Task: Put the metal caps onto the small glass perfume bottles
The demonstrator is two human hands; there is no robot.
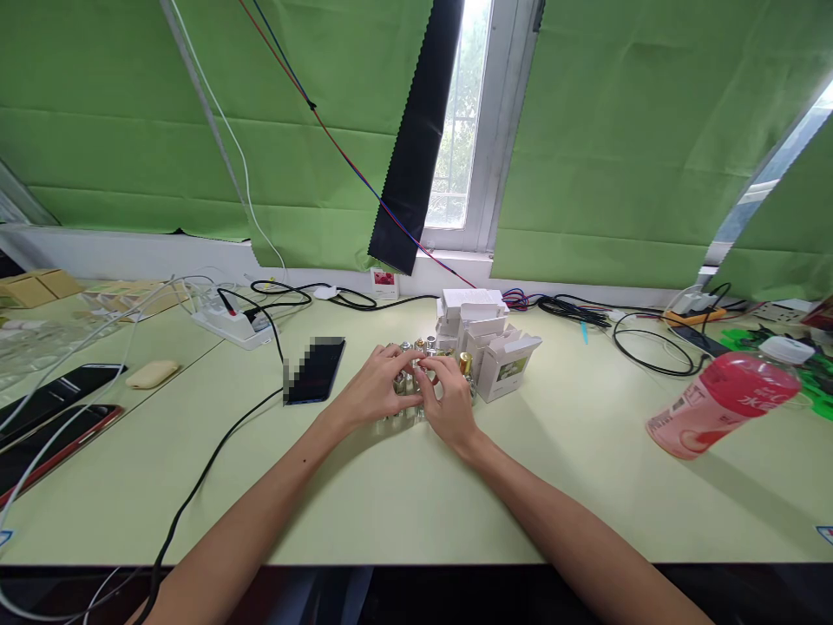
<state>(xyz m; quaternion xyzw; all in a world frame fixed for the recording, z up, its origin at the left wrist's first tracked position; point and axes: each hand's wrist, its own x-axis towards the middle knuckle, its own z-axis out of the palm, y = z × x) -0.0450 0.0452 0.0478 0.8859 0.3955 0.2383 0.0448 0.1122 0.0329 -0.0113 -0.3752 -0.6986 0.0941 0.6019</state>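
Observation:
Both of my hands rest on a cluster of small glass bottles (416, 349) with silver and gold caps, near the middle of the pale green table (403, 495). My left hand (374, 384) covers the left side of the cluster, fingers curled over the bottles. My right hand (449, 395) meets it from the right, fingertips pinching at one small bottle between the two hands. Which hand truly holds a bottle is hard to tell. Just behind stand several small white cartons (485, 338), one with its flap open.
A dark phone (317, 369) lies left of my hands, with a black cable (214, 456) running past it. A power strip (227, 323) sits further back left. More phones (52, 408) lie at far left. A pink drink bottle (722, 401) stands at right, near tangled cables (644, 343).

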